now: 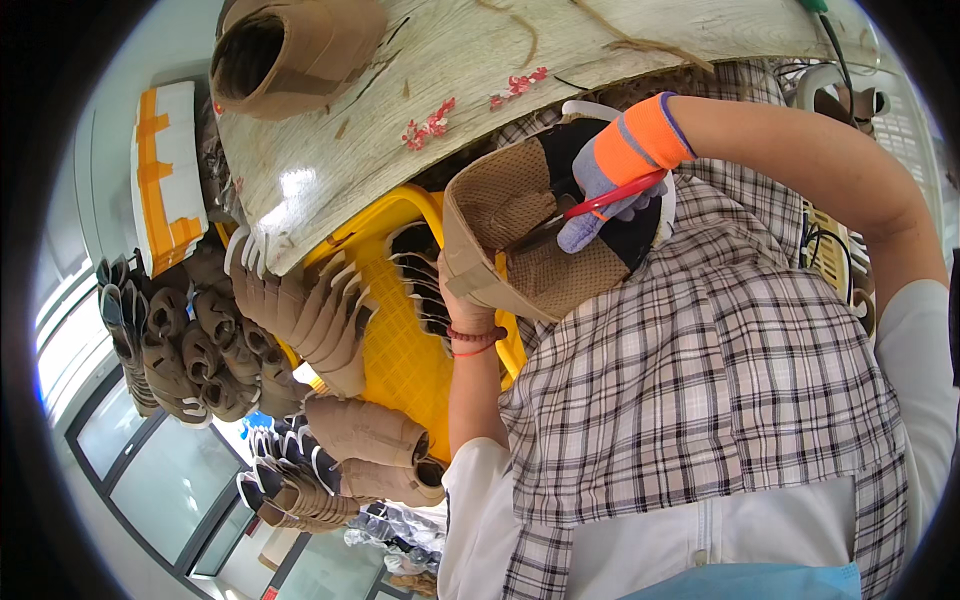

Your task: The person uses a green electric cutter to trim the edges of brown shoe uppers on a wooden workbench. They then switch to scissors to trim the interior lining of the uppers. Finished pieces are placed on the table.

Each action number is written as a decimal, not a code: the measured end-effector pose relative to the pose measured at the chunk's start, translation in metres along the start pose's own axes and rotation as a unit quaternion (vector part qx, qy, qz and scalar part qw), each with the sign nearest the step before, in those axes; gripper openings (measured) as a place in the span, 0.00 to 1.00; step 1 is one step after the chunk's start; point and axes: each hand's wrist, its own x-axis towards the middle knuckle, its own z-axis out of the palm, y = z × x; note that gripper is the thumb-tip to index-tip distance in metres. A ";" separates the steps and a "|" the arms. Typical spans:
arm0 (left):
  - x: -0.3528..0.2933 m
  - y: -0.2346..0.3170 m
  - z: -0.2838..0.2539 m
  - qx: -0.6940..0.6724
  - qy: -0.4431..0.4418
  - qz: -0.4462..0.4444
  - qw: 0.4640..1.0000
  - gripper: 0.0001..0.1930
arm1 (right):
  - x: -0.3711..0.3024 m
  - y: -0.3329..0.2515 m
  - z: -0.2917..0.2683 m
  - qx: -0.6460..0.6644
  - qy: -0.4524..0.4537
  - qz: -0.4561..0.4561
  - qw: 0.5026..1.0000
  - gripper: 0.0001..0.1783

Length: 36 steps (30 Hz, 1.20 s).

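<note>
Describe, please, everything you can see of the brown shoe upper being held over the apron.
The brown shoe upper looks like tan mesh fabric with smooth tan edging and a black inner part. It is unfinished, without a sole, and open toward the camera. The left hand grips its lower edge from below. The right hand, in an orange and grey glove, holds red-handled scissors against it, over the checked apron.

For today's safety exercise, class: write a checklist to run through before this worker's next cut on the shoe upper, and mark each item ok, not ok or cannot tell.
1. Right hand wears its grey and orange work glove: ok.
2. Red-handled scissors gripped in that hand: ok.
3. Left hand grips the tan mesh shoe upper from beneath: ok.
4. Left hand gloved: not ok, it looks bare.
5. Scissor blades clear of left fingers: cannot tell, tips hidden.
6. Yellow plastic crate below has room: ok.
</note>
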 end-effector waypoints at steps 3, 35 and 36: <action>0.001 0.001 0.002 0.037 -0.015 0.013 0.999 0.15 | -0.002 -0.004 0.004 -0.036 0.056 0.010 0.998 0.41; 0.058 0.361 0.186 0.795 -0.091 0.530 0.281 0.18 | -0.034 0.121 0.087 0.343 0.197 -0.261 0.880 0.47; 0.069 0.363 0.184 0.790 -0.093 0.524 0.305 0.18 | -0.038 0.121 0.089 0.353 0.198 -0.257 0.878 0.47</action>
